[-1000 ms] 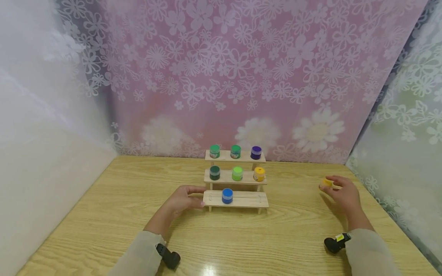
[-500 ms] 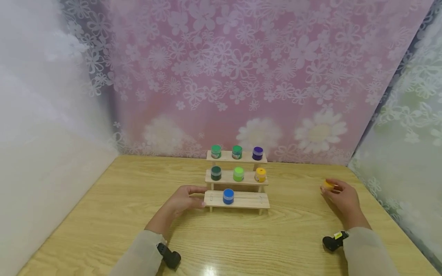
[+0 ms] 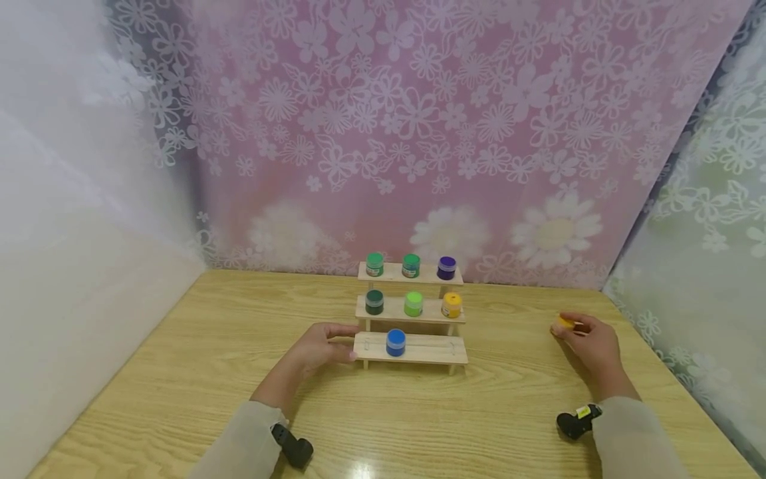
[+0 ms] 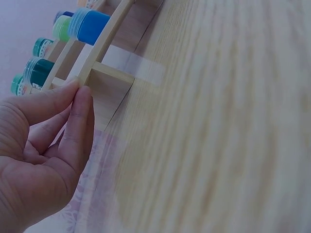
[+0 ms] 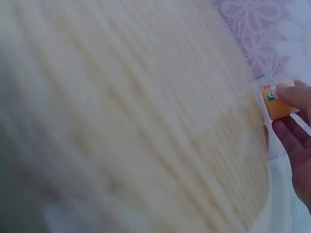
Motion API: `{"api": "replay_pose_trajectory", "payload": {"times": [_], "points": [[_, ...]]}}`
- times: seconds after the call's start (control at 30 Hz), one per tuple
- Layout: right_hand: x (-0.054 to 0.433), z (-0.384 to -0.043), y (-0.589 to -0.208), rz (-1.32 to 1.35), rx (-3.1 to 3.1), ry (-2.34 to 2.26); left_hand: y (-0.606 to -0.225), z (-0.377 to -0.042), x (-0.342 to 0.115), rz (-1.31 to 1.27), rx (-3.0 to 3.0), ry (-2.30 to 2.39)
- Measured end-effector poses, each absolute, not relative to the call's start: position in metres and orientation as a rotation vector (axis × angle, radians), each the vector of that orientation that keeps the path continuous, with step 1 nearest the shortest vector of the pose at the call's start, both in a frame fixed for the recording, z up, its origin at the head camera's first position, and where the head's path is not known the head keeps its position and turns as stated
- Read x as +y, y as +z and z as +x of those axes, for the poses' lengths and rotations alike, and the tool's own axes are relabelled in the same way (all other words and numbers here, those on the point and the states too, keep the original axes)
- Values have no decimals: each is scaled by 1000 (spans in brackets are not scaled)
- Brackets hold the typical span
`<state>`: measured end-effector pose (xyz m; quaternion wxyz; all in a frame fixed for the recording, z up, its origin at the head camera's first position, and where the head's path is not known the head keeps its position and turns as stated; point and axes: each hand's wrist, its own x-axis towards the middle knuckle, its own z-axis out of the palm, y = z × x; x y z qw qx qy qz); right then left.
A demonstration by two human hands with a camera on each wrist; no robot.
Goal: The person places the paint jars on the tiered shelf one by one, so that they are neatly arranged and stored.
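Note:
A three-step wooden display rack (image 3: 431, 350) stands on the table in the head view. My left hand (image 3: 320, 349) pinches the left end of its lowest step between thumb and fingertips, as the left wrist view confirms. One blue paint jar (image 3: 395, 343) sits on that step. Dark green (image 3: 374, 303), light green (image 3: 413, 305) and yellow-orange (image 3: 451, 305) jars fill the middle step. Two green jars (image 3: 375, 265) and a purple jar (image 3: 446, 268) are on top. Far to the right, my right hand (image 3: 595, 342) grips another orange paint jar (image 5: 277, 106), partly hidden by fingers.
The wood-grain table (image 3: 509, 406) extends around the rack on both sides and in front. A pink flowered backdrop (image 3: 383, 133) rises behind it. Pale side curtains (image 3: 706, 279) border the table.
My right hand has shifted slightly left with the orange jar, whose tilt has changed a little. The left hand has stayed at the rack's end. The head view has shifted slightly.

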<state>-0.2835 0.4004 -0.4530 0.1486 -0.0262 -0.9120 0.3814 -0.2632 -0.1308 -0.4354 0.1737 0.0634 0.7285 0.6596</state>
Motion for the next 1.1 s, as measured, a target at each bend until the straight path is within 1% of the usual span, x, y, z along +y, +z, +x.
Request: {"api": "replay_pose_trajectory", "payload": {"times": [0.17,0.53,1.1], "points": [[396,-282,-449,-61,-2622,1103,-437,-264,-132,199,2043,1884],[389,-281,-444,94,-2521,1099,-436,-264,-131,188,2049,1885],[367,-267,-427,206,-2510,1131,-437,-263,-130,188,2037,1893]]}}
